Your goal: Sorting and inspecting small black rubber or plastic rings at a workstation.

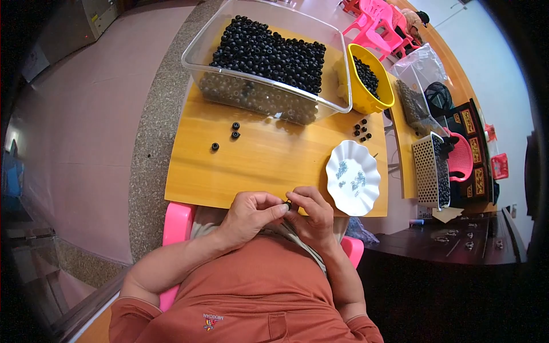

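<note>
Pale pink floor tiles and a speckled grey stone curb surround a small counter (257, 166) of smooth, honey-coloured wood. At its near edge both hands meet: the left hand (250, 212) and the right hand (311, 214) pinch a small black ring-shaped bead (287, 203) between their fingertips, so each is closed on it just over the near edge, a little right of the middle. Beside the right hand, by the near right corner, sits a white plate (353, 178) with a scalloped, wavy rim, holding small clusters of tiny grey metal pieces. Along the far edge stands a large clear plastic tub (266, 60) with rounded corners, heaped with matte black round beads. Touching its right side is a glossy yellow bowl (369, 80), also holding black beads. Three loose beads (235, 130) lie toward the left of the counter, well apart from the hands, and a small group of beads (361, 130) lies between the bowl and the plate. Pink plastic seat edges (178, 222) show under the person's rust-orange shirt.
</note>
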The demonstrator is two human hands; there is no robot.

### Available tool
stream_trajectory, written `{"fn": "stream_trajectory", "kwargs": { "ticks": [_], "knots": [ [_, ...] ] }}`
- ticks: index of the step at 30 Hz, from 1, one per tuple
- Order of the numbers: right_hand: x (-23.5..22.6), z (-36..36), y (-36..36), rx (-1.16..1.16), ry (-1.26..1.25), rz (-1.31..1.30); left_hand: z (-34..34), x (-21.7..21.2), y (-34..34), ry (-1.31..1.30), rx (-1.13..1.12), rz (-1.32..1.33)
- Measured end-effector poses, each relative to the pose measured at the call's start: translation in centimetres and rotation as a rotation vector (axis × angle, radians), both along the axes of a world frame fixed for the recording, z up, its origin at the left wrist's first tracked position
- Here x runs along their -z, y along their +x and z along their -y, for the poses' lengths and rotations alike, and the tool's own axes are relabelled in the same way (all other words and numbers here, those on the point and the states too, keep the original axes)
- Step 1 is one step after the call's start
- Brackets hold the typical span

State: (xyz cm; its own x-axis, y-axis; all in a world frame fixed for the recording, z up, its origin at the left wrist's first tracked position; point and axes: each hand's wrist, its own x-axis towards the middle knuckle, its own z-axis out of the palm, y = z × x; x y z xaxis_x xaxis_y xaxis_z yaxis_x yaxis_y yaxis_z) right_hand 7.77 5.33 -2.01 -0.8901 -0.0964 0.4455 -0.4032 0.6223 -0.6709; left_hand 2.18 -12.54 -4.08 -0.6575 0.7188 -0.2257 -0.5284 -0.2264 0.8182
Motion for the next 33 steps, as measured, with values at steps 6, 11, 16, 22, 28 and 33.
{"fn": "stream_trajectory", "kwargs": {
  "ticks": [6, 11, 16, 22, 28, 33],
  "knots": [
    [-0.55, 0.12, -0.14, -0.006, 0.075, -0.034, -0.04, 0.28, 0.13, -0.021, -0.016, -0.009],
    [-0.68, -0.04, -0.17, -0.024, 0.079, -0.014, -0.14, 0.22, 0.23, -0.036, -0.024, -0.009],
    [-0.71, -0.03, -0.20, -0.042, 0.104, -0.047, -0.29, 0.32, 0.39, -0.027, -0.036, -0.011],
    [-0.41, -0.19, -0.02, -0.036, 0.115, -0.050, -0.23, 0.29, 0.37, -0.038, -0.018, -0.032],
    [-0.59, -0.20, -0.27, -0.083, 0.125, -0.091, -0.16, 0.08, 0.40, -0.043, -0.006, -0.047],
    [-0.30, 0.07, -0.16, -0.035, 0.125, -0.081, -0.31, 0.13, 0.53, -0.027, -0.030, -0.053]
  ]
}}
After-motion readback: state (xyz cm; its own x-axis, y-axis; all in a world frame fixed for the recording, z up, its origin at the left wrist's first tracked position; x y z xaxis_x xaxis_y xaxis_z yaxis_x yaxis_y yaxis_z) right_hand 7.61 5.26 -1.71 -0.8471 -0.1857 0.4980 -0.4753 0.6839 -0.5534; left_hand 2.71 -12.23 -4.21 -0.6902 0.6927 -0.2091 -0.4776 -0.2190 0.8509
